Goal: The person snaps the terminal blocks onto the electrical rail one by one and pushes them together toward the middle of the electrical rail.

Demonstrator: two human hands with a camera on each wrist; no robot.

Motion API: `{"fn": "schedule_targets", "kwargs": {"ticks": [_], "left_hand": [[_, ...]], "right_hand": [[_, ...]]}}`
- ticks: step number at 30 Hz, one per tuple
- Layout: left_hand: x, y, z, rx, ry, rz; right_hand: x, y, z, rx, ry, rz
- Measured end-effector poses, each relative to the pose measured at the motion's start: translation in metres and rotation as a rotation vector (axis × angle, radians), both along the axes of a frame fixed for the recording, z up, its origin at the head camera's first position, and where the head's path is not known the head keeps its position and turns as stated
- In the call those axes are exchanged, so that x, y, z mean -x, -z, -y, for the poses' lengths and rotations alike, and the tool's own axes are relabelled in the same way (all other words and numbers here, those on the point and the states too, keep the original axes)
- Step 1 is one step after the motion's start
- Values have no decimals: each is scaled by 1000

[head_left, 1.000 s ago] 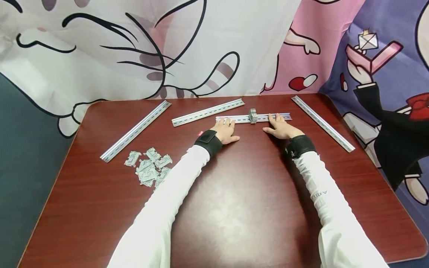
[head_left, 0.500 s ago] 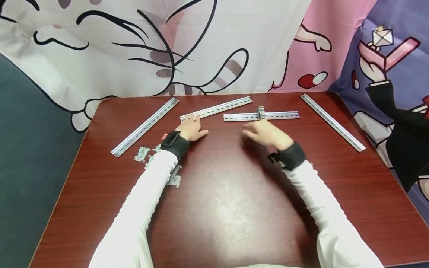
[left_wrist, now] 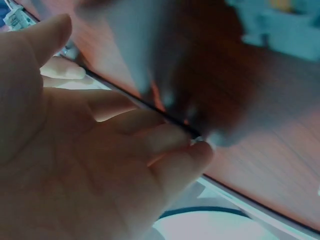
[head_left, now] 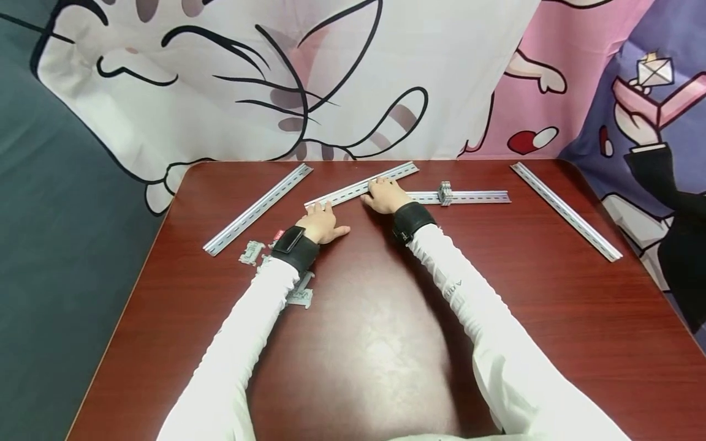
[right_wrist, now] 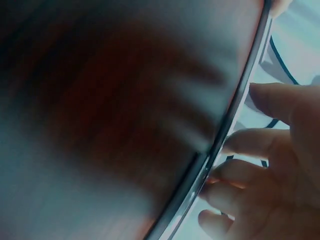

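Observation:
A slotted metal DIN rail [head_left: 350,193] lies at a slant near the back of the table. My left hand [head_left: 320,228] rests its fingertips on that rail's left end, thumb spread to the right. Farther along, my right hand [head_left: 388,196] touches the same rail with its fingers. In the right wrist view, the fingers [right_wrist: 245,142] lie loosely at the rail's edge [right_wrist: 227,122]. A second DIN rail [head_left: 480,196] lies just right, carrying a small stack of grey terminal blocks [head_left: 444,193]; my right hand overlaps its left end in the head view.
One more rail [head_left: 258,209] slants at the left, and another [head_left: 565,211] at the right. Loose grey terminal blocks [head_left: 252,252] lie partly hidden under my left forearm. Printed cloth [head_left: 386,79] hangs behind the table's back edge.
Both hands have left the rail with the stacked blocks and moved left to the slanted rail. The left hand arrived first, the right hand followed. The head view has shifted slightly.

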State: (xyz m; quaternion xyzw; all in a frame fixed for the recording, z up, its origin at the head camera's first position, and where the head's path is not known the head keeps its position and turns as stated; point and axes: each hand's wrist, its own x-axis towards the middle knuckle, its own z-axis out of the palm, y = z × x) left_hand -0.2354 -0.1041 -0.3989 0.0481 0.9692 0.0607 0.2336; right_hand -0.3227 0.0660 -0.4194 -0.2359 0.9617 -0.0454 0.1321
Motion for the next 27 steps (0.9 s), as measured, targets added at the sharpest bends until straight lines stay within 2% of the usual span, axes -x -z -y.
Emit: {"fn": "schedule_targets", "kwargs": {"ticks": [7, 12, 14, 19, 23, 27], "left_hand": [[-19, -7, 23, 37, -4, 45], [-30, -11, 45, 18, -3, 71], [-32, -13, 53, -4, 11, 59], [-36, -14, 70, -26, 52, 24], [-40, -15, 82, -60, 58, 12], [-45, -16, 91, -87, 32, 8]], "right_hand": [[-7, 0, 16, 25, -113, 42], [-9, 1, 21, 10, -93, 40], [-9, 1, 22, 4, -92, 40], [-14, -1, 31, 7, -157, 64], [-22, -2, 39, -4, -172, 61], [-31, -3, 47, 12, -195, 45]]}}
